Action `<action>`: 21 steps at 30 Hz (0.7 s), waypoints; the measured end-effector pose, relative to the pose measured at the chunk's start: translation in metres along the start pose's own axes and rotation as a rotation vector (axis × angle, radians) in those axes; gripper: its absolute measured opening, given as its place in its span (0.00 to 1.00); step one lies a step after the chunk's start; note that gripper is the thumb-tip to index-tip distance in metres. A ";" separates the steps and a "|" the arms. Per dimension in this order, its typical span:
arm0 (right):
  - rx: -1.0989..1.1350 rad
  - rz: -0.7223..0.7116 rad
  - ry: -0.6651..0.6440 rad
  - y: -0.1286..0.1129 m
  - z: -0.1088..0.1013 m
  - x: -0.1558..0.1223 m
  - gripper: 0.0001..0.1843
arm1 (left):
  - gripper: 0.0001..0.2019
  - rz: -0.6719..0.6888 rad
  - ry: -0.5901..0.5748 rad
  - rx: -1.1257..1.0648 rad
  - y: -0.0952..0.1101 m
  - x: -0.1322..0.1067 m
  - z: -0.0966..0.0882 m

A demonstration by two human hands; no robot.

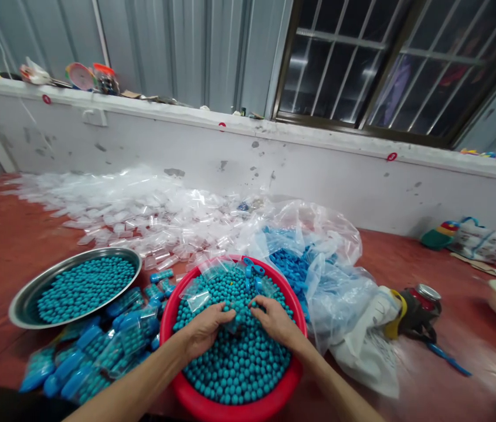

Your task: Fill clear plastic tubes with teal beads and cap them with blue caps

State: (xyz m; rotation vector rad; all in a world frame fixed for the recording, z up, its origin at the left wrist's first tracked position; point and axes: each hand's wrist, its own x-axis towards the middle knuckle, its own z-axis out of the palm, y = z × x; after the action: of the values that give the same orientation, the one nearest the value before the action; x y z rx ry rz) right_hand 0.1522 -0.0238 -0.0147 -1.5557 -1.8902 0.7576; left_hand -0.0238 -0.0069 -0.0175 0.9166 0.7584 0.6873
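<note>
A red basin (299,357) full of turquoise beads (234,375) stands in front of me. Both my hands are over the beads, close together. My left hand (208,329) is closed around a small clear plastic container (234,323), which is partly hidden by fingers and beads. The fingers of my right hand (277,321) are bent in beside it among the beads; what they hold, if anything, is hidden. Blue plastic caps (253,269) and an empty clear container (196,295) lie on the beads near the far rim.
At left sits a steel bowl (19,310) of turquoise beads, with filled blue-capped containers (111,346) beside it. Clear containers (142,211) are heaped along the wall. A plastic bag (331,287) of blue caps (289,264) touches the basin's right side; a red can (426,296) stands farther right.
</note>
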 end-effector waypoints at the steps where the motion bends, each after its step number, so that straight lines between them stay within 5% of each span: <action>1: -0.101 -0.024 -0.007 -0.001 -0.004 -0.003 0.09 | 0.13 0.005 0.001 -0.038 0.001 -0.003 0.000; 7: -0.668 0.135 0.134 -0.010 -0.016 0.022 0.15 | 0.13 -0.012 0.159 0.047 0.001 -0.012 0.001; 12: -0.682 0.167 0.102 -0.006 0.005 0.051 0.11 | 0.16 0.013 0.212 0.204 -0.007 -0.010 0.003; 21: -0.483 -0.027 0.008 -0.002 -0.006 0.024 0.18 | 0.20 -0.098 0.202 0.192 -0.011 -0.010 -0.001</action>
State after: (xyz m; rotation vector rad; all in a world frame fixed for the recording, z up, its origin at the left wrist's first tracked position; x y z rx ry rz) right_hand 0.1512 0.0000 -0.0075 -1.8007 -2.1917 0.2881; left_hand -0.0277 -0.0195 -0.0248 0.9864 1.0562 0.6344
